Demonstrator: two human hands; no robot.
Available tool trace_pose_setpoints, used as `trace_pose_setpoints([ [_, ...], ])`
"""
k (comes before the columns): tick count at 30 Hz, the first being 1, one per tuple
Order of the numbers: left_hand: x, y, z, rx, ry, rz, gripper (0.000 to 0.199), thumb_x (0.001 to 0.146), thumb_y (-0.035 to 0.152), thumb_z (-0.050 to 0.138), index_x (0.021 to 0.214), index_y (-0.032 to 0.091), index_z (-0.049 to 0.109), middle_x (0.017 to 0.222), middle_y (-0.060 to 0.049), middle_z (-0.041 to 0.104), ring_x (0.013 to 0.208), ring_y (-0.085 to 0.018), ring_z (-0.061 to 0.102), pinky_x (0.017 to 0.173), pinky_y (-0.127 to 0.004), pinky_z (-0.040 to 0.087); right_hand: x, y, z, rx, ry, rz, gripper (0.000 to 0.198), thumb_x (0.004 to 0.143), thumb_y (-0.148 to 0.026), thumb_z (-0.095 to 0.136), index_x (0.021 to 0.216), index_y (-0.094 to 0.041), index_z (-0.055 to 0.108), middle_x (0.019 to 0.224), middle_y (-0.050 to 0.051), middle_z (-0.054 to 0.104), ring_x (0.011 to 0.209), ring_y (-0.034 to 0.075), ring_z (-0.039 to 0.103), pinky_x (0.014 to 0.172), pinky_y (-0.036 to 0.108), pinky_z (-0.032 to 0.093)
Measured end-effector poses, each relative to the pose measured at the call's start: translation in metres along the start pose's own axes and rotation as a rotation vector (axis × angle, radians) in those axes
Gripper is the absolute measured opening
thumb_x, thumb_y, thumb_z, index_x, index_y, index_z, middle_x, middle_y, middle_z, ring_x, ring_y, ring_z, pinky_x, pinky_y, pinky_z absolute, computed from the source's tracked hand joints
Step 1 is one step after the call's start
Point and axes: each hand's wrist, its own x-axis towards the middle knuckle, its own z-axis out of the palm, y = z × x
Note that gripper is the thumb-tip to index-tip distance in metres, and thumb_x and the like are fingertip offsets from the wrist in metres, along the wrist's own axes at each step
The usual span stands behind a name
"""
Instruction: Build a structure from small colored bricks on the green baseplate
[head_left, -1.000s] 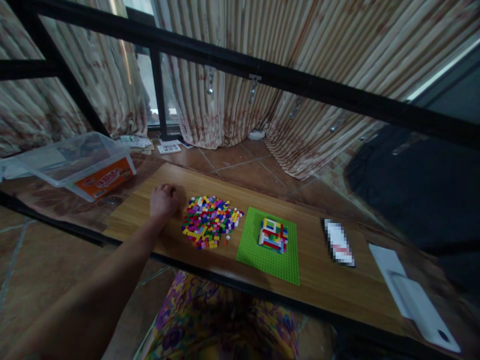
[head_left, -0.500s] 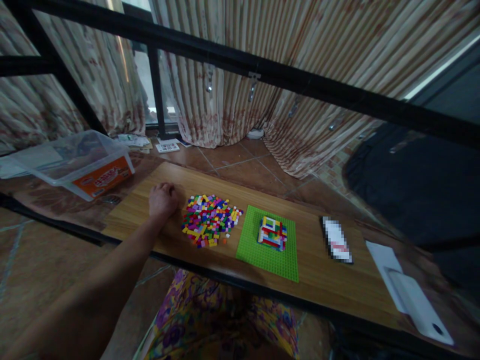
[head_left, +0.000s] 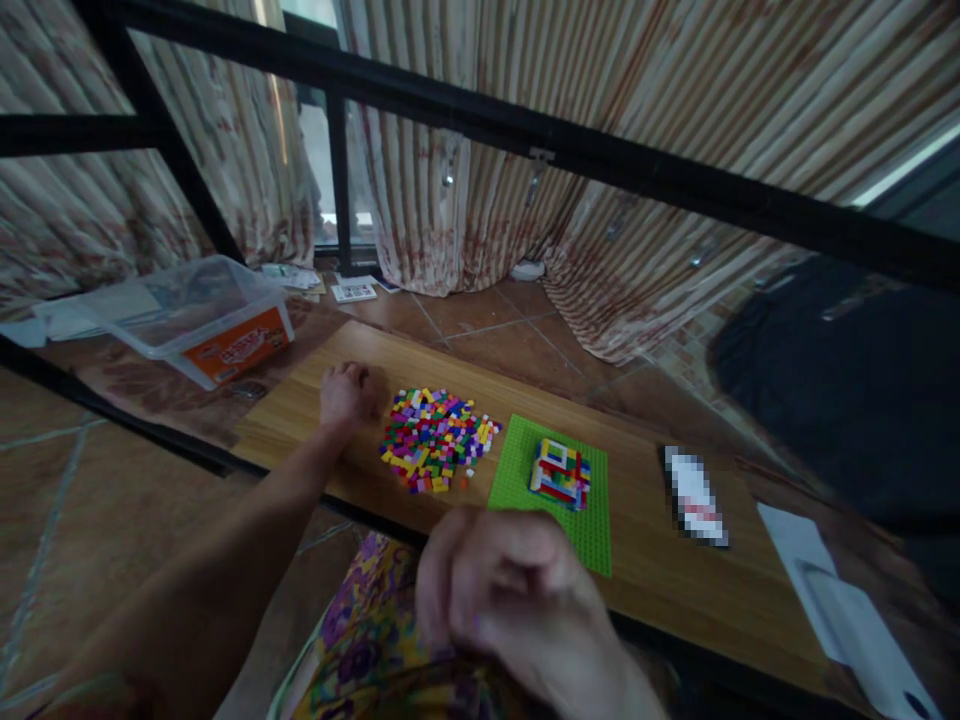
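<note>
- The bare right hand (head_left: 510, 590), blurred at the lower centre of the frame, hangs above the purple-and-yellow floral cloth (head_left: 360, 620). Its fingers are curled inward; whether they pinch anything, I cannot tell.
- Just beyond it, right of centre, a square, studded green plastic baseplate (head_left: 514, 480) lies on the brown wood-grain tabletop (head_left: 637, 520). It should be light and fairly stiff, best held by its edges.
- On the baseplate sits a low block structure of red, white, yellow and blue plastic bricks (head_left: 559, 472). It is probably light and rigid, but seams could part if squeezed unevenly; low on opposite outer walls looks the safest hold.
- Left of the baseplate, near mid-frame, spreads a loose pile of small multicoloured plastic bricks (head_left: 435, 440). Each should be hard, smooth and nearly weightless, suiting a fingertip pinch on the sides.
- The bare left hand (head_left: 347, 395) rests just left of the pile, well apart from the right, fingers bent; its grasp is hidden.
- Farther off, at the left, stands a clear plastic box with an orange label (head_left: 240, 345).
</note>
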Motion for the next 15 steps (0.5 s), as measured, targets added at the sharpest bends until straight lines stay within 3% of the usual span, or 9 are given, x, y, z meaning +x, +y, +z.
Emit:
trace_pose_setpoints([
  [3, -0.002, 0.0, -0.001, -0.01, 0.003, 0.002, 0.031, 0.084, 0.02, 0.041, 0.098, 0.015, 0.067, 0.109, -0.014, 0.066, 0.106, -0.029, 0.056, 0.096, -0.043, 0.041, 0.034, 0.046, -0.021, -0.419, 0.403, 0.043, 0.017, 0.086, -0.03, 0.053, 0.087, -0.024, 0.069, 0.084, 0.002, 0.068, 0.078, 0.015, 0.062, 0.072, 0.028, 0.048],
  [5, -0.002, 0.001, -0.001, -0.014, -0.001, 0.005, 0.031, 0.084, 0.02, 0.041, 0.098, 0.015, 0.067, 0.109, -0.014, 0.066, 0.106, -0.029, 0.055, 0.097, -0.042, 0.041, 0.045, 0.08, -0.04, -0.655, 0.512, 0.07, 0.02, 0.086, -0.029, 0.052, 0.092, -0.022, 0.07, 0.09, 0.005, 0.068, 0.08, 0.017, 0.062, 0.075, 0.031, 0.048],
  [9, -0.002, -0.001, 0.0, -0.021, -0.004, 0.0, 0.031, 0.084, 0.02, 0.041, 0.097, 0.016, 0.068, 0.109, -0.013, 0.066, 0.107, -0.028, 0.055, 0.099, -0.041, 0.04, 0.059, 0.119, -0.063, -0.948, 0.448, -0.016, 0.023, 0.086, -0.022, 0.05, 0.095, -0.022, 0.071, 0.094, 0.006, 0.066, 0.091, 0.02, 0.061, 0.085, 0.034, 0.046],
  [15, -0.002, -0.002, 0.001, -0.044, -0.002, -0.013, 0.03, 0.083, 0.02, 0.044, 0.1, 0.016, 0.068, 0.113, -0.013, 0.065, 0.108, -0.029, 0.054, 0.097, -0.041, 0.041, 0.077, 0.133, -0.058, -1.13, 0.345, -0.04, 0.027, 0.082, -0.014, 0.054, 0.099, -0.024, 0.071, 0.101, 0.007, 0.06, 0.099, 0.021, 0.059, 0.087, 0.032, 0.046],
])
